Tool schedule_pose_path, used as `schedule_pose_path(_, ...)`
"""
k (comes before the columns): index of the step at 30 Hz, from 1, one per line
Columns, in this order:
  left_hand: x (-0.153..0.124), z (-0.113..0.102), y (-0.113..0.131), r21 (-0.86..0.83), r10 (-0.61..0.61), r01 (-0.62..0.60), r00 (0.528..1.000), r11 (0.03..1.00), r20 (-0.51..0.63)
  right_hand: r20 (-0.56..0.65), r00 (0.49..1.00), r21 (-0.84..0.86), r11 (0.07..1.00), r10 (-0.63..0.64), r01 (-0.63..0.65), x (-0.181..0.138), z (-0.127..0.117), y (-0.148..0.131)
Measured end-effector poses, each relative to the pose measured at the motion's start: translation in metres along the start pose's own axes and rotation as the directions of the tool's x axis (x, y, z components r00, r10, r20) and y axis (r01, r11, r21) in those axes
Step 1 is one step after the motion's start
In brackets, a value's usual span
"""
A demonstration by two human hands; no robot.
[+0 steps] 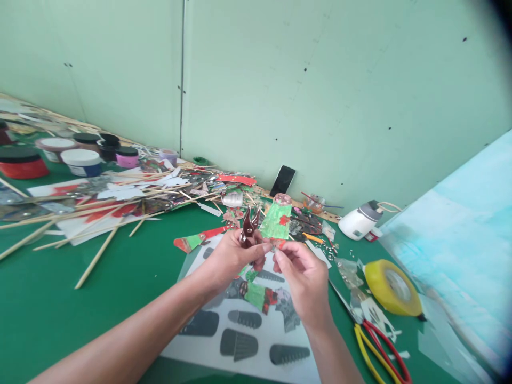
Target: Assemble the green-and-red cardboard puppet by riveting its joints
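My left hand (232, 258) is closed around a dark metal pair of punch pliers (249, 226), jaws pointing up. Its thumb and fingertips also meet a small red painted piece (277, 243). From the other side, my right hand (303, 273) pinches that piece. A green painted cutout with a red patch (276, 220) stands up just behind the fingers; whether it is joined to the small piece I cannot tell. Below the hands lies a white sheet printed with dark shapes (240, 344), with painted cutouts (256, 296) on it. A green and red strip (196, 240) rests to the left.
Scissors (380, 346) and a yellow tape roll (394, 288) lie at right. A white bottle-like object (360, 220) and a phone (282, 180) are near the wall. Wooden sticks (102, 256), paper scraps and paint jars (81, 162) crowd the left. Small metal bits (320, 252) are scattered right.
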State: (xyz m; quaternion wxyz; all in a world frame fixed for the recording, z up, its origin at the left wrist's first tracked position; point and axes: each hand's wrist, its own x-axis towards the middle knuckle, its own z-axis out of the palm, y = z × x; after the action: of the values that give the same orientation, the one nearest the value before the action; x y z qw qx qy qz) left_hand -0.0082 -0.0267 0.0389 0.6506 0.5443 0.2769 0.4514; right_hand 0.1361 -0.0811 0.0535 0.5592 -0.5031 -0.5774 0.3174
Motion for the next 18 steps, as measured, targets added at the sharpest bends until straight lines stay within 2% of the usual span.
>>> schedule_pose_path(11, -0.0012, 0.0023, 0.001, 0.152, 0.117, -0.111, 0.993, 0.982, -0.031, -0.022, 1.0, -0.03, 0.999, -0.015, 0.014, -0.0011, -0.001, 0.0008)
schedule_pose_path(18, -0.0031, 0.0048, 0.0034, 0.213, 0.11, -0.098, 0.993, 0.972, -0.044, -0.031, 1.0, -0.025, 1.0, -0.001, 0.001, -0.0018, -0.0015, 0.0003)
